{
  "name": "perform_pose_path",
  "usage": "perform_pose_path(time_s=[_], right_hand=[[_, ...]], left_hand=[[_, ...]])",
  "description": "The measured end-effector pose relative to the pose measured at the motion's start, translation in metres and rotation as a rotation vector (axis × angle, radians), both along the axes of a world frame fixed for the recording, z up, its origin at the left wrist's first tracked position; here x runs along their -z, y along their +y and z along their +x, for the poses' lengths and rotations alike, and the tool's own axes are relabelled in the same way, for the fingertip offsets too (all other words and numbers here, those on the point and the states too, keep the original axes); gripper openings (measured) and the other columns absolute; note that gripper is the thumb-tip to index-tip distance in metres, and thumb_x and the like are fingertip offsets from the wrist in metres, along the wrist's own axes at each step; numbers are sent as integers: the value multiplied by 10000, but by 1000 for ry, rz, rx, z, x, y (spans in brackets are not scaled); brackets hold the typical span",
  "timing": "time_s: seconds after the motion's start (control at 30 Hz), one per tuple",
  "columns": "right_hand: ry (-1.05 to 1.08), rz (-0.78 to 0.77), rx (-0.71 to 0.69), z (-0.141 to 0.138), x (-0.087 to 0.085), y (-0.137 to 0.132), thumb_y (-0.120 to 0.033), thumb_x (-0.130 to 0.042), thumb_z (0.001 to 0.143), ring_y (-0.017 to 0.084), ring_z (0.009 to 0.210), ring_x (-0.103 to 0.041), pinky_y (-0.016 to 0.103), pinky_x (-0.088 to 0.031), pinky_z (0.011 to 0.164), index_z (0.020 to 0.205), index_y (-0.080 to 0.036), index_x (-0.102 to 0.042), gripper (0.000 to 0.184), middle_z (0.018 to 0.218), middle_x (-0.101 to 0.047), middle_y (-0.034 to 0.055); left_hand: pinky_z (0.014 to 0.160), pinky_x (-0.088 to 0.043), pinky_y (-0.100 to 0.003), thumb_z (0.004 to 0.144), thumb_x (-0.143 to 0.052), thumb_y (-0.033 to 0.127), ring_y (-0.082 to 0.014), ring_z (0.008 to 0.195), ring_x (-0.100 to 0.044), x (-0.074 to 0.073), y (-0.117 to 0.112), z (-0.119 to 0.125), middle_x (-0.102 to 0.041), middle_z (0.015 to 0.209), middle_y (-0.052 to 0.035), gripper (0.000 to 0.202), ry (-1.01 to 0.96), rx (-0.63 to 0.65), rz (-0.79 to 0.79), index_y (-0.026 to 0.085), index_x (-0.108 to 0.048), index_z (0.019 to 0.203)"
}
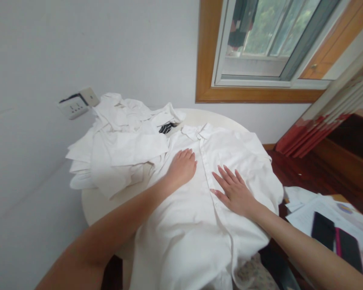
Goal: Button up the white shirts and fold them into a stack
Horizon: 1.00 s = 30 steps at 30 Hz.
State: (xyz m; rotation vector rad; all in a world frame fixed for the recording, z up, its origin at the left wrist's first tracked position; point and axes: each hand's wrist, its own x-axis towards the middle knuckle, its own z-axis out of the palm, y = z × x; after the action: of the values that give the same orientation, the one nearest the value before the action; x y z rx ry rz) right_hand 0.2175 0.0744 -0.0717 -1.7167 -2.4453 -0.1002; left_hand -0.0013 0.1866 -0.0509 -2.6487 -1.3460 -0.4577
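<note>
On the round table (92,205) a white shirt (193,217) lies spread out with its front up. Its collar (199,131) is at the far side and its bottom edge hangs over the near side. The left hand (181,167) lies flat on the shirt, just left of the line of buttons (206,169), and the right hand (232,191) lies flat just right of it. Both hands are open, palms down, with the fingers spread a little. They hold nothing and only press on the cloth. This looks like smoothing the shirt flat. To do it well, I think the hands should push gently from the buttons out to the sides, so the bumps slide off the edge and do not bunch up in the middle. Soft pressing seems best, since a hard push could drag the whole shirt off the table, where a lot of it hangs down. A pile of white clothes (121,149) sits just beside the shirt on the left and touches it, so the left hand should take care not to knock it. Papers (305,213) lie off to the right, apart from the shirt.
</note>
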Motion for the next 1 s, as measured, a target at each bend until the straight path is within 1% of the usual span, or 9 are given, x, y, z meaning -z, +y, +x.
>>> perform_pose_path(time_s=[0.13,0.27,0.4,0.47,0.53,0.67,0.8,0.9,1.0], right_hand=[[-11,14,70,2,2,-10,-574,-279,979,285,1471,-183,606,-179,1141,1507,-293,-336,600,1590,-244,60],[-34,19,108,8,-6,-10,-609,-305,958,322,1433,-278,635,-224,1104,1475,-305,-396,606,1560,-328,71],[-81,-59,89,6,-30,37,-523,-361,967,329,1293,-479,546,-399,1013,1299,-233,-604,503,1430,-516,123],[-69,-41,15,1,-37,75,-386,-352,985,293,1327,-448,484,-397,1037,1287,-197,-610,440,1444,-500,122],[-60,-30,-58,-7,-33,110,-305,-339,984,266,1390,-371,483,-321,1103,1339,-204,-570,435,1472,-474,97],[-21,16,7,-16,-9,148,-363,-261,1006,259,1440,-280,503,-264,1135,1473,-174,-406,524,1551,-337,103],[-8,23,-9,-15,5,150,-403,-229,1009,255,1454,-245,508,-226,1153,1495,-183,-369,552,1567,-293,87],[-14,8,-16,-15,3,144,-422,-227,1008,259,1458,-233,510,-213,1158,1501,-186,-360,562,1570,-280,90],[-28,-11,-33,-17,1,138,-440,-240,1007,262,1464,-213,501,-200,1163,1508,-184,-345,572,1578,-263,91]], left_hand=[[1160,-225,-536,978,-301,458,-286,1429,-308,25,17,-8,-369,1538,-119,549,-2,-76,-122,173,-426,1430],[1148,-147,-626,946,-291,600,-319,1457,-233,28,13,-17,-309,1572,-82,617,1,-96,-160,273,-396,1459],[1135,-139,-648,919,-318,650,-339,1458,-221,26,12,-15,-306,1573,-89,637,1,-92,-173,322,-393,1460],[1128,-138,-658,913,-326,661,-347,1458,-217,25,13,-15,-307,1573,-90,633,3,-84,-180,350,-386,1461],[1118,-143,-669,910,-333,665,-355,1458,-212,24,13,-16,-302,1576,-77,612,5,-64,-187,388,-385,1453],[1136,-154,-632,948,-297,607,-308,1461,-224,25,13,-19,-306,1577,-48,550,17,19,-184,398,-377,1451],[1147,-210,-561,981,-290,507,-269,1427,-300,25,16,-17,-362,1548,-72,528,23,7,-129,284,-398,1447],[1042,-358,-503,986,-329,364,-281,1303,-447,11,24,-5,-518,1412,-126,436,43,-58,-67,204,-491,1357],[890,-432,-442,940,-366,176,-289,1090,-572,-12,38,13,-660,1087,-159,310,113,-109,-79,133,-620,1114]])
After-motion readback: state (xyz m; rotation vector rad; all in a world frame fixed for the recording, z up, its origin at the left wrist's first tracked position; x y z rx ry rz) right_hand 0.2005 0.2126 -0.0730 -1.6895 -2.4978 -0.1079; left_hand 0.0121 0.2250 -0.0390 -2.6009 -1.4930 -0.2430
